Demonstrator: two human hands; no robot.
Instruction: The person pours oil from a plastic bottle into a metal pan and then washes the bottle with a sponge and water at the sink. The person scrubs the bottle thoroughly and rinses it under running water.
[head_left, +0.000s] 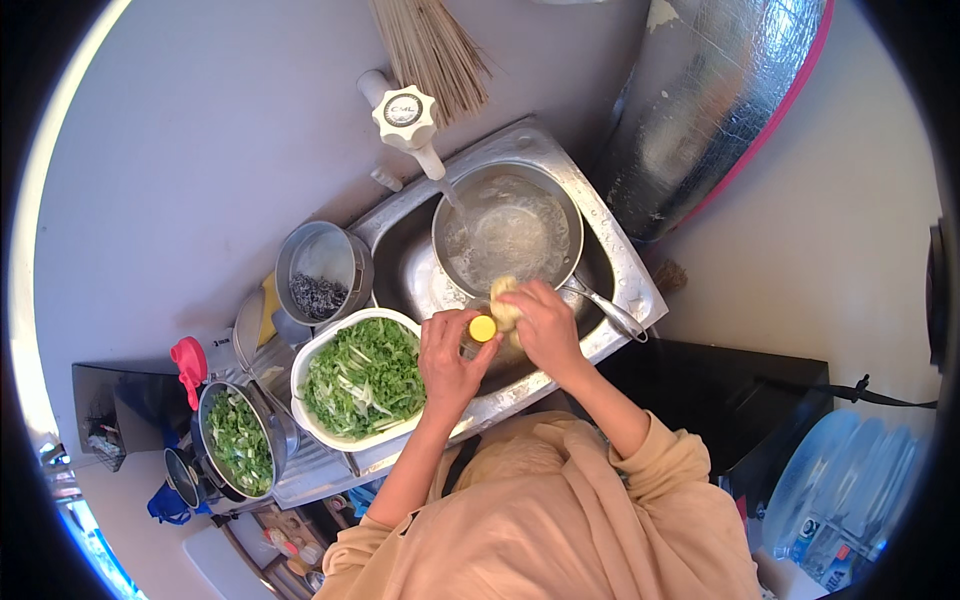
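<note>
My left hand (448, 364) grips a small bottle with a yellow cap (482, 328); its body is mostly hidden by my fingers. Pressed close to it, my right hand (549, 330) holds a pale yellow cloth or sponge (505, 296). Both hands are above the front part of a steel sink (637, 289). Beyond them in the basin sits a metal pan (578, 225) of water, its handle (611, 307) reaching over the sink's rim. From a white tap (405, 120), water runs into the pan.
Left of my hands stands a white tub (300, 412) of chopped greens. Behind it is a metal pot (361, 274) with dark scraps inside. Another pot (277, 435) of greens stands farther left. A stick broom (435, 56) hangs above the tap. Large blue water bottles (832, 487) are at right.
</note>
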